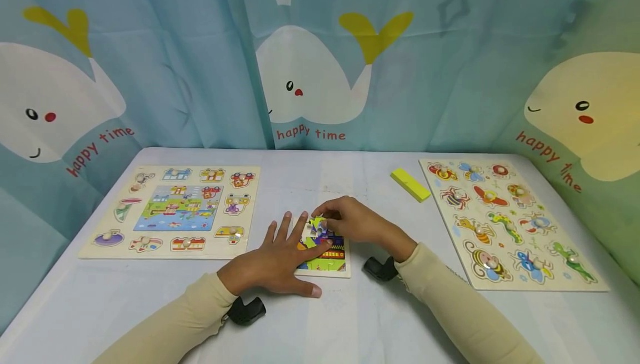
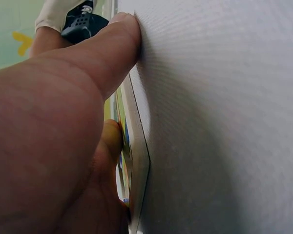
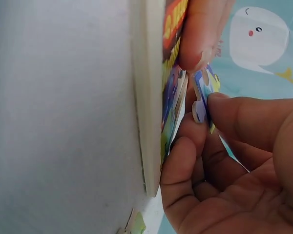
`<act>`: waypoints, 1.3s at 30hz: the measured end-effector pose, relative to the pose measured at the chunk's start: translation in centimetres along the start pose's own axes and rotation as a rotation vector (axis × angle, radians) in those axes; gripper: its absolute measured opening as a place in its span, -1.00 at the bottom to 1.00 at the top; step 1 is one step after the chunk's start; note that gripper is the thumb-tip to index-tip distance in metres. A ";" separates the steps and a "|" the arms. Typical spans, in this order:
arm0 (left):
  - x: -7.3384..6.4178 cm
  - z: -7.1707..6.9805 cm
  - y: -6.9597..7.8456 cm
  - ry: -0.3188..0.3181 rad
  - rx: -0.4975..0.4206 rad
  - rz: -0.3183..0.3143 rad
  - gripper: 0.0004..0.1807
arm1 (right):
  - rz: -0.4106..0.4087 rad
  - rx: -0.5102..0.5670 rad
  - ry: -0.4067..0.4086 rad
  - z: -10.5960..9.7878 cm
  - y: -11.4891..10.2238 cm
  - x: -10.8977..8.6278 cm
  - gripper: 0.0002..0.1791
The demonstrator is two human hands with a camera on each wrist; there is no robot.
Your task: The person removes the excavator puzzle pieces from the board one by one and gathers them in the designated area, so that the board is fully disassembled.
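Observation:
My left hand (image 1: 277, 258) lies spread over the left side of a small jigsaw puzzle board (image 1: 325, 265), its index finger stretched across the picture and its thumb on the table. Colourful pieces fill the lower part of the board. At the board's top edge, my right hand (image 1: 352, 220) pinches a jigsaw piece (image 3: 204, 92) between thumb and fingers. That piece is tilted up from the board, close to a left fingertip in the right wrist view. Loose-looking pieces overlap the upper part of the picture. The left wrist view shows the left thumb (image 2: 119, 36) beside the board's pale edge.
A vehicle knob puzzle (image 1: 252, 203) lies on the left, and an insect knob puzzle (image 1: 540, 280) on the right. Between the small board and the insect puzzle is a yellow block (image 1: 410, 184). A greenish piece (image 3: 139, 224) lies beyond the small board. Printed whale curtains (image 1: 215, 91) enclose the table.

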State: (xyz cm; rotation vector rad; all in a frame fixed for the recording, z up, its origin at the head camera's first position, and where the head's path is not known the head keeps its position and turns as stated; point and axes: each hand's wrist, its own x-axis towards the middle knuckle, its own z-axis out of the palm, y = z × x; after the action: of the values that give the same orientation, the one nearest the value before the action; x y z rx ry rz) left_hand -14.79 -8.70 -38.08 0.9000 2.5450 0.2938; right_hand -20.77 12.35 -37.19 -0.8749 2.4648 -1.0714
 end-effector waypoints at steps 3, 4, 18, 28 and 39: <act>0.0 -0.1 0.0 -0.002 0.001 -0.004 -0.08 | 0.001 0.026 -0.009 -0.1 0.0 0.0 -0.71; 0.0 -0.1 0.0 -0.003 0.000 -0.005 -0.08 | -0.001 0.033 -0.011 -0.1 0.0 0.0 -0.71; 0.3 0.3 -0.1 -0.004 0.010 0.002 -0.07 | 0.011 0.051 0.003 -1.4 1.0 -0.7 -0.71; 0.3 0.2 0.1 0.002 -0.007 -0.025 -0.06 | 0.044 0.060 0.013 -2.5 1.8 -1.7 -0.70; 0.1 0.2 0.1 -0.005 -0.017 -0.023 -0.05 | 0.096 0.046 0.059 -3.4 3.3 -2.9 -0.78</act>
State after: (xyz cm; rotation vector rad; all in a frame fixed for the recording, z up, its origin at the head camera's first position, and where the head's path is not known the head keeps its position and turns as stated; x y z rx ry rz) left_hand -14.73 -8.51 -38.26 0.8630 2.5424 0.3055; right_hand -21.60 17.84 -37.28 -0.7137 2.4919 -1.1315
